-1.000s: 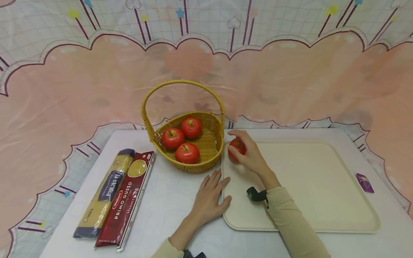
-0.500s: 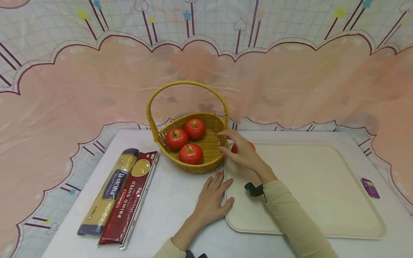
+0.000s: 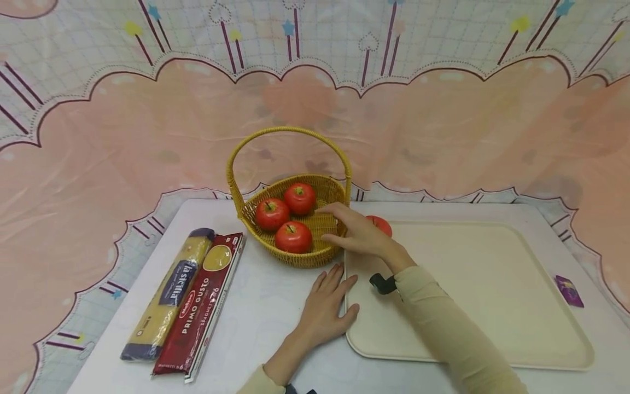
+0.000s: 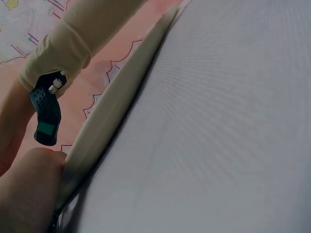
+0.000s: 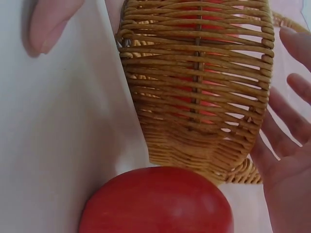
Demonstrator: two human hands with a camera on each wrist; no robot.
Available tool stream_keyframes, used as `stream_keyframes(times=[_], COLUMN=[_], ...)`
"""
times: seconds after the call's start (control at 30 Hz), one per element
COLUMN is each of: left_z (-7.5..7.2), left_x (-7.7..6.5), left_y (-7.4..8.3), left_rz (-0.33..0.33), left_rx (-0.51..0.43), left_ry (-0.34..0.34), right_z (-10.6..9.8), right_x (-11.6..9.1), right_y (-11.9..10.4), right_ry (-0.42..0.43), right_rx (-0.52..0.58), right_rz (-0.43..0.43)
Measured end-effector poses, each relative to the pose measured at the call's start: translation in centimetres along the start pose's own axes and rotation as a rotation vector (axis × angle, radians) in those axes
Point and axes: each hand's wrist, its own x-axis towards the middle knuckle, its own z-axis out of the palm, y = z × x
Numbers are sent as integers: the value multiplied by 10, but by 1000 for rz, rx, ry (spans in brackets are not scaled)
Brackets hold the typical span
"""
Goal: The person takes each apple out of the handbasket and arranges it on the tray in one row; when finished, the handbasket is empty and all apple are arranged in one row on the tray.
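Note:
A yellow wicker basket [image 3: 307,259] with a tall handle holds three red apples; one apple [image 3: 293,237] lies nearest its front. My right hand [image 3: 361,234] reaches over the basket's right side, thumb and fingers spread with nothing between them. Behind that hand, partly hidden, another apple [image 3: 380,225] sits at the far left corner of the cream tray [image 3: 472,290]. In the right wrist view this apple [image 5: 158,204] is apart from my fingers. My left hand [image 3: 322,312] rests with its fingers spread at the tray's left edge, its thumb on the rim.
Two spaghetti packs, one yellow and blue [image 3: 169,293] and one red [image 3: 199,306], lie side by side on the left of the white table [image 3: 266,306]. A small purple packet [image 3: 569,290] lies right of the tray. A patterned cloth [image 3: 197,120] hangs behind.
My right hand has moved left, from around the apple on the tray to over the basket's right side. That apple stays on the tray. My left hand keeps its place.

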Motion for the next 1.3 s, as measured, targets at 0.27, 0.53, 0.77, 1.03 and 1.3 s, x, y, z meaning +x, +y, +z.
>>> stream_keyframes(times=[0.27, 0.53, 0.77, 1.03, 1.3], left_z=[0, 2, 3, 2, 3], left_x=[2, 3, 6, 2, 0], left_y=[-1, 0, 0, -2, -1], left_rz=[5, 18, 21, 11, 21], left_rx=[0, -20, -21, -29, -40], left_ry=[3, -6, -3, -2, 23], right_z=[5, 3, 7, 17, 27], right_x=[15, 29, 40, 51, 62], right_y=[1, 1, 3, 3, 2], right_ry=[-112, -241, -295, -354, -449], right_rx=[-29, -114, -147, -117, -137], right_rz=[56, 106, 144, 130, 145])
